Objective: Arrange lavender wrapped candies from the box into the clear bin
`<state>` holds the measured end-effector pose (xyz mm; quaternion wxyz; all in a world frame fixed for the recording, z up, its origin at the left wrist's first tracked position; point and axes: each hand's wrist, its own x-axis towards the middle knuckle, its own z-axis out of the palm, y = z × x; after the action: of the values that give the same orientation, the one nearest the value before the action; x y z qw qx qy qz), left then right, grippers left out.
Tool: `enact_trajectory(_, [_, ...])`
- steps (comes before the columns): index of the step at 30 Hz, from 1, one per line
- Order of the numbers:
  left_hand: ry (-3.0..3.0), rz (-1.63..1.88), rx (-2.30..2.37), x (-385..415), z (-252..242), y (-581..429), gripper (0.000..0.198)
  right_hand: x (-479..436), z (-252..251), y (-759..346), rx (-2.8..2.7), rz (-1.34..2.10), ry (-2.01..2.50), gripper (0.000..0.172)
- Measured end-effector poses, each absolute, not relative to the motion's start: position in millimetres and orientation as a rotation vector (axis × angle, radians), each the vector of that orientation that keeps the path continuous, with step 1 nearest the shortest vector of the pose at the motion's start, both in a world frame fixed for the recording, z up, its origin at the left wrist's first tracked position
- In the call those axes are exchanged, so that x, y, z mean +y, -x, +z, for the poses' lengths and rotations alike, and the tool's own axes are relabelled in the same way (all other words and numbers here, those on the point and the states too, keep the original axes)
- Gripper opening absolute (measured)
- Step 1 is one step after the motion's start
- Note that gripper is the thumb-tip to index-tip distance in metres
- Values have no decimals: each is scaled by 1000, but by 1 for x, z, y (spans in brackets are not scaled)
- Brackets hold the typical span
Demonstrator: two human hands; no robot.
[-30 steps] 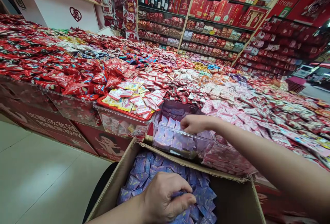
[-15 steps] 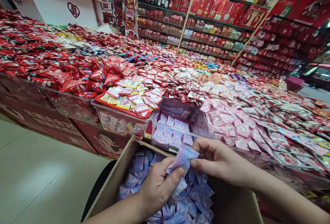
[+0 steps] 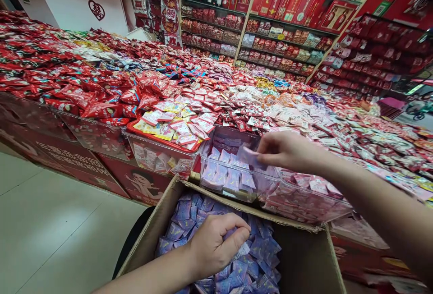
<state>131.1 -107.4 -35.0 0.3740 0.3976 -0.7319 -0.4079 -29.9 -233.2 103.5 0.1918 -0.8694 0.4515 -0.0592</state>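
My right hand [image 3: 287, 152] pinches a small purple candy packet [image 3: 248, 155] over the clear plastic bin [image 3: 233, 190]. Upright purple candy packets [image 3: 218, 174] stand in rows at the front of that bin. My left hand [image 3: 218, 242] is curled closed above the cardboard box [image 3: 297, 224]. A pale candy packet [image 3: 242, 250] pokes out beneath its thumb, and a bit of purple shows between thumb and forefinger; the rest is hidden by the fingers. Loose purple candy packets [image 3: 182, 210] fill the left and middle of the box.
To the left is a bin with a red rim [image 3: 135, 127] holding yellow and pink packets. Pink packets fill the bin [image 3: 311, 201] on the right. Heaped wrapped sweets [image 3: 101, 77] spread behind. Shelves [image 3: 216, 14] with bottles and red boxes line the back wall.
My right hand has drawn a purple candy packet away from my left hand and carried it up and forward over the clear bin. My left hand has shifted slightly right.
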Motion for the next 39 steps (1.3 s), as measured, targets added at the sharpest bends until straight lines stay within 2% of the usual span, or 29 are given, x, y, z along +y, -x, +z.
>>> enact_trajectory(4, [-1010,-1027,-1932,-107,-37,-130,22,-266,66,17,1197,240,2368,5])
enact_trajectory(9, [-1006,-982,-1961,-107,-39,-130,21,-281,33,5,1080,507,2166,20])
enact_trajectory(16, [-968,-943,-2014,-108,-37,-130,21,-283,19,-1,1026,787,1889,34])
enact_trajectory(23, [-966,-939,-2038,-107,-38,-130,20,-288,23,-7,994,800,1818,49])
enact_trajectory(30, [-990,-931,-2043,-108,-39,-130,21,-288,15,-17,931,740,1882,36])
enact_trajectory(39, [-982,-927,-2057,-107,-40,-130,20,-284,12,-19,902,689,1799,45])
